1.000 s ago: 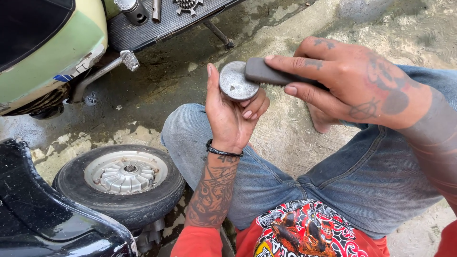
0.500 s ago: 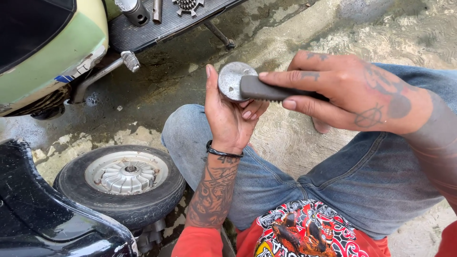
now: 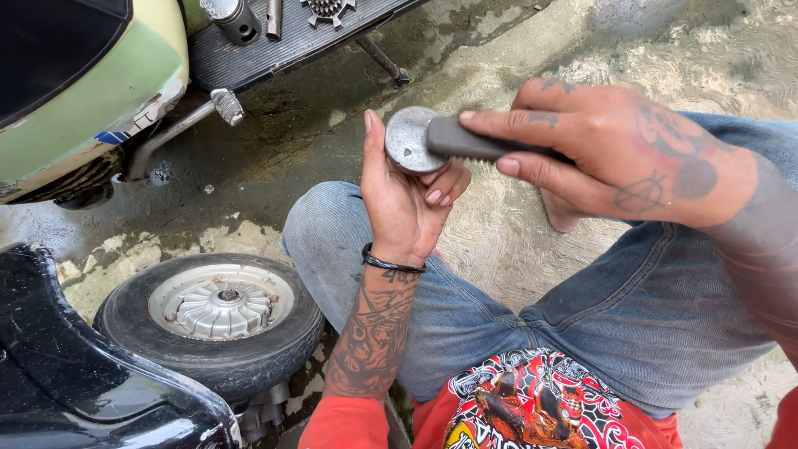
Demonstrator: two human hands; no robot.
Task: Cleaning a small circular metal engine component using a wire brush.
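At far left sits a pale green scooter body [image 3: 91,108]; below it a small wheel [image 3: 218,312] lies flat, ribbed hub up, on wet concrete. Over your denim knee, your left hand [image 3: 407,199] grips a round, dull-grey metal disc [image 3: 409,139], pitted face toward you, held upright at the fingertips. Your right hand [image 3: 598,158] comes in from the right, closed around a dark flat bar [image 3: 474,143] whose long axis runs crosswise, its tip touching the disc's right edge.

Dull, scuffed grey metal disc [image 3: 407,139], matt dark sharpening block [image 3: 465,143], rough wet concrete floor [image 3: 532,50].
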